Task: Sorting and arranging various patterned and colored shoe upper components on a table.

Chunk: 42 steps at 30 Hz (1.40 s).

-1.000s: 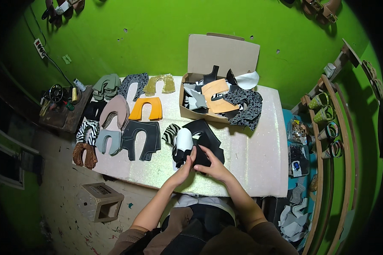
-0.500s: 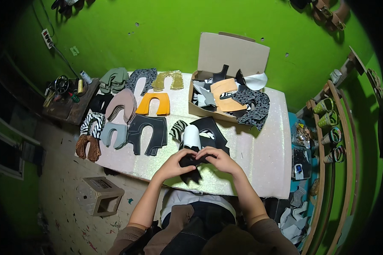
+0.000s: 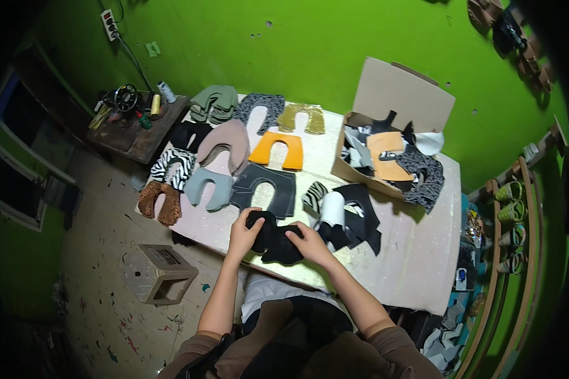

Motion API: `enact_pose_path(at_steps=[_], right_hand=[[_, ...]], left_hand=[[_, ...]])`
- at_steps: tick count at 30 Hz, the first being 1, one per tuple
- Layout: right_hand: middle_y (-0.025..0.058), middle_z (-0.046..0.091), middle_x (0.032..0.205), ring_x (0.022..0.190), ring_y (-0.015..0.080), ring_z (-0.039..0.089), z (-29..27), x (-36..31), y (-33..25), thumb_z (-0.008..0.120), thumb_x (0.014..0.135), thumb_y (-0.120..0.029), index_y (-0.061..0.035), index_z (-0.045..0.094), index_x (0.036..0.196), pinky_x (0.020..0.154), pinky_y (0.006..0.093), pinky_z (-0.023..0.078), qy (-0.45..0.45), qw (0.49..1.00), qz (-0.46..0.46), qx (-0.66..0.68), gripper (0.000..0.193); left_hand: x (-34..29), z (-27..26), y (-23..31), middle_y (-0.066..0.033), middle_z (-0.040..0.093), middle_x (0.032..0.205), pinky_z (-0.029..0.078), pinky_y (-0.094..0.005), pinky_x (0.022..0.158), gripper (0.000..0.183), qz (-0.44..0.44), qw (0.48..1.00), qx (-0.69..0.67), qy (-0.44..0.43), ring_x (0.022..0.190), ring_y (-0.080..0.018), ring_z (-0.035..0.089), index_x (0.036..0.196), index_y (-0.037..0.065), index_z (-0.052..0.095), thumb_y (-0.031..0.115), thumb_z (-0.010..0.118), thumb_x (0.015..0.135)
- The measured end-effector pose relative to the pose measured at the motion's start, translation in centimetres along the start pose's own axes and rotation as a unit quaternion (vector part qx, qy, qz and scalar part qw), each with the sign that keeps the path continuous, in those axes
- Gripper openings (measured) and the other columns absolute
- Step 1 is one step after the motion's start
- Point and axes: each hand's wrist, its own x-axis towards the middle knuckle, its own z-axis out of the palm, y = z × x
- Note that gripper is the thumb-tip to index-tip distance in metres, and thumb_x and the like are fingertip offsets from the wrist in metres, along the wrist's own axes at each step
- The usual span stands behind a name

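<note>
With the left hand point(image 3: 240, 235) and right hand point(image 3: 310, 245) both gripping the black fabric cut-out point(image 3: 282, 250) between them, a loosened thumb might let it slip onto the charcoal U-shaped pieces point(image 3: 286, 198) just beyond, where similar colours could confuse sorting.

Matt, cloth-like black piece point(image 3: 282, 247), glittery tabletop point(image 3: 401, 268).

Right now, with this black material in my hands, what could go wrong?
The black material, held by your left hand and right hand near the table's front edge, might drop to the floor if your grip slips.
Your left hand could nudge the dark stack just beyond it.
The patterned piece overhanging the box might slide out if bumped.
</note>
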Motion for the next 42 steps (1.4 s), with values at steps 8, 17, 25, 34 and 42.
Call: enact_pose_path(at_steps=[8,17,25,34,42], right_hand=[[0.0154,0.059,0.093,0.085,0.0210,0.058,7.9,7.7,-0.5,0.058,0.081,-0.012,-0.0035,0.047,0.111,0.074,0.0291,0.044,0.076,0.995,-0.026,0.060,0.032],[0.0196,0.044,0.116,0.113,0.0354,0.038,11.1,9.8,-1.9,0.065,0.072,-0.018,-0.0022,0.046,0.117,0.093,0.0434,0.032,0.263,0.900,-0.060,-0.343,0.051],[0.0144,0.050,0.101,0.100,0.0304,0.045,13.4,11.4,-2.7,0.071,0.062,-0.023,-0.0057,0.053,0.102,0.091,0.0412,0.033,0.159,0.863,-0.041,-0.478,0.047],[0.0098,0.053,0.099,0.094,0.0269,0.051,12.1,10.6,-6.0,0.068,0.066,-0.017,-0.0055,0.055,0.096,0.081,0.0358,0.040,0.187,0.892,-0.129,-0.390,0.035],[0.0117,0.057,0.087,0.085,0.0313,0.055,11.7,10.9,-7.6,0.067,0.067,-0.011,-0.0036,0.055,0.087,0.073,0.0375,0.043,0.198,0.929,-0.068,-0.306,0.025]], left_hand=[[4.6,-9.5,-3.5,-0.0106,0.061,0.087,0.046,-0.0252,0.069,0.027,-0.029,0.999,0.005,-0.029,0.078,-0.0162,0.059,0.105,0.002,0.054,0.007,0.059,0.080],[7.7,-11.7,-6.5,-0.0188,0.041,0.120,0.032,-0.0431,0.093,0.057,0.205,0.915,0.326,-0.117,0.114,-0.0345,0.038,0.121,0.001,0.042,0.023,0.063,0.073],[9.8,-10.9,-7.9,-0.0150,0.047,0.111,0.034,-0.0382,0.088,0.056,0.294,0.850,0.398,-0.179,0.106,-0.0294,0.043,0.115,0.004,0.047,0.023,0.068,0.067],[9.8,-13.8,-5.8,-0.0117,0.050,0.104,0.038,-0.0383,0.082,0.045,0.273,0.906,0.280,-0.160,0.097,-0.0290,0.048,0.108,0.005,0.053,0.024,0.067,0.069],[10.5,-14.7,-5.0,-0.0147,0.057,0.098,0.047,-0.0335,0.073,0.056,0.097,0.972,0.026,-0.213,0.088,-0.0244,0.059,0.120,0.004,0.037,0.013,0.067,0.075]])
